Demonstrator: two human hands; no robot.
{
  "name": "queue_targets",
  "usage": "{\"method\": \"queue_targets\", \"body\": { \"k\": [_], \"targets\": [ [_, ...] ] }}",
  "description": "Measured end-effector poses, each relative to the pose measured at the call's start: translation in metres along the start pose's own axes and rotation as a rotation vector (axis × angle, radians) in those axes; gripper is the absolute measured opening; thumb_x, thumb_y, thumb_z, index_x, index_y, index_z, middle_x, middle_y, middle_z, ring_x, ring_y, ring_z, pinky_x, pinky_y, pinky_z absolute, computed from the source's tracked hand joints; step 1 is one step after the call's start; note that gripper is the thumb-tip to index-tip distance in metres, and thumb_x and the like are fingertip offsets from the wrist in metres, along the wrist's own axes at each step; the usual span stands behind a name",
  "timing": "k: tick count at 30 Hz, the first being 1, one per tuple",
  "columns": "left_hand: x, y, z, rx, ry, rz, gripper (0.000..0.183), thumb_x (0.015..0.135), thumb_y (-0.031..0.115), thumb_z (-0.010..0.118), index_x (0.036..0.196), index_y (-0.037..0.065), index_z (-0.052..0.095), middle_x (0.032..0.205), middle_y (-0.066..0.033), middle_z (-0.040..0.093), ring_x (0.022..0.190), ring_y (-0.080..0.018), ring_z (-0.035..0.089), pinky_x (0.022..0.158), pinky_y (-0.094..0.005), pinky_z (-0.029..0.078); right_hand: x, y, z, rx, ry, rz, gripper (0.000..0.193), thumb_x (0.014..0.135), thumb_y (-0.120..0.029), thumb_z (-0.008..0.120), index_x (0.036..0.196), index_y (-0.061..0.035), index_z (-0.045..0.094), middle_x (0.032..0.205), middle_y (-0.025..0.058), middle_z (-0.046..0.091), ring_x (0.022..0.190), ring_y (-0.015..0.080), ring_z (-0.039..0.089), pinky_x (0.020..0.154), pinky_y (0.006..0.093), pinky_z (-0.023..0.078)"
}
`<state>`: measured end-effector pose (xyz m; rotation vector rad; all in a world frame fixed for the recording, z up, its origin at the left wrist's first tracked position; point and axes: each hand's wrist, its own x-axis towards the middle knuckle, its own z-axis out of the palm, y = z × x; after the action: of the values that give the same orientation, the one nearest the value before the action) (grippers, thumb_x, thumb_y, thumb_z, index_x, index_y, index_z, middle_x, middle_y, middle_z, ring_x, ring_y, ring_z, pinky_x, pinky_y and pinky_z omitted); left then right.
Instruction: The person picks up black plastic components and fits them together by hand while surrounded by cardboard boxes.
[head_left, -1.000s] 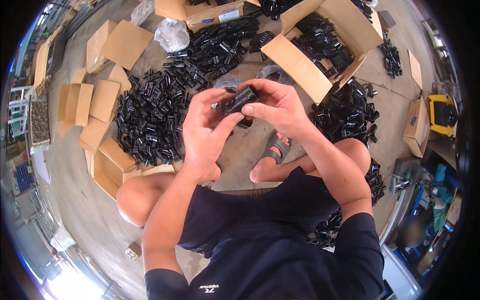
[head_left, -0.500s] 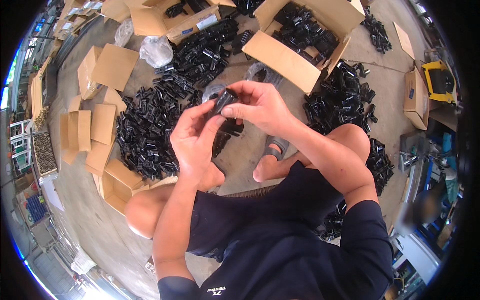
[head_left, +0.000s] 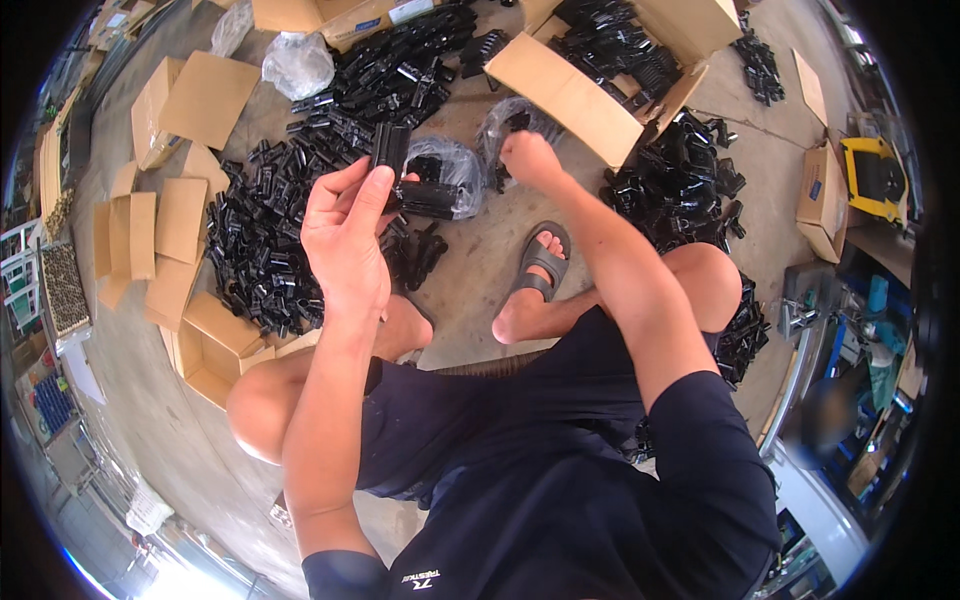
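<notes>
In my left hand (head_left: pixel 345 225) is a black glossy tube fitting (head_left: pixel 390 150), pinched between thumb and fingers. One tube section points up, another sticks out to the right. My right hand (head_left: pixel 532 160) is at the near edge of a clear plastic bag (head_left: pixel 490 130) with small dark parts in it. Its fingers are curled in, and what they hold, if anything, is hidden. A second clear plastic bag (head_left: pixel 450 160) with dark parts lies just behind the fitting. Below and left of my left hand spreads a large pile of black fittings (head_left: pixel 260 240).
An open cardboard box (head_left: pixel 570 95) full of black parts stands ahead on the right. More black fittings (head_left: pixel 670 185) lie below it. Crumpled plastic (head_left: pixel 298 65) and opened cartons (head_left: pixel 205 95) sit on the left. A yellow-framed object (head_left: pixel 875 175) stands far right.
My right hand has let go of the fitting and moved ahead and right to the plastic bag. My left hand keeps the fitting, now turned with its side tube showing.
</notes>
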<state>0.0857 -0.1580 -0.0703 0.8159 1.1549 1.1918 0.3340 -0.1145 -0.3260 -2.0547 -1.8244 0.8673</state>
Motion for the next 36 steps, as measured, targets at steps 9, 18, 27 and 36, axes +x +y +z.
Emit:
{"method": "queue_targets", "body": {
  "k": [9,18,27,36],
  "targets": [
    [0.002,0.003,-0.014,-0.045,0.017,0.001,0.018,0.099,0.003,0.065,0.115,-0.001,0.06,0.108,-0.0183,0.072,0.094,-0.0277,0.074,0.079,-0.0394,0.064,-0.07,0.0,0.115,0.089,-0.093,0.063,0.028,0.083,-0.025,0.077,0.095,-0.0016,0.067,0.093,0.0227,0.072,0.091,0.0433,0.069,0.081,0.0506,0.056],
    [0.007,-0.003,-0.013,-0.083,0.06,-0.039,0.021,0.094,0.0,0.071,0.113,-0.002,0.062,0.102,-0.0153,0.073,0.09,-0.0192,0.073,0.082,-0.0299,0.059,-0.071,-0.025,0.139,-0.029,-0.014,0.14,0.016,0.086,-0.015,0.064,0.093,-0.0001,0.067,0.097,0.0274,0.072,0.09,0.0441,0.072,0.081,0.0516,0.058],
    [0.006,-0.008,-0.011,0.045,0.075,-0.05,0.021,0.097,0.007,0.07,0.115,0.0,0.06,0.108,-0.0169,0.073,0.092,-0.0245,0.074,0.078,-0.0336,0.061,-0.061,-0.023,0.073,-0.092,-0.137,-0.054,0.017,0.083,-0.006,0.057,0.09,0.0017,0.071,0.091,0.0281,0.072,0.089,0.0436,0.071,0.082,0.0491,0.058],
    [-0.004,-0.007,-0.012,-0.025,0.072,-0.045,0.019,0.096,0.006,0.071,0.113,0.002,0.063,0.102,-0.012,0.073,0.09,-0.0218,0.074,0.077,-0.0326,0.061,-0.081,-0.016,0.122,-0.091,-0.148,-0.026,0.017,0.086,-0.013,0.068,0.094,0.0015,0.067,0.097,0.0241,0.071,0.091,0.0434,0.07,0.081,0.0485,0.057]
  ]
}}
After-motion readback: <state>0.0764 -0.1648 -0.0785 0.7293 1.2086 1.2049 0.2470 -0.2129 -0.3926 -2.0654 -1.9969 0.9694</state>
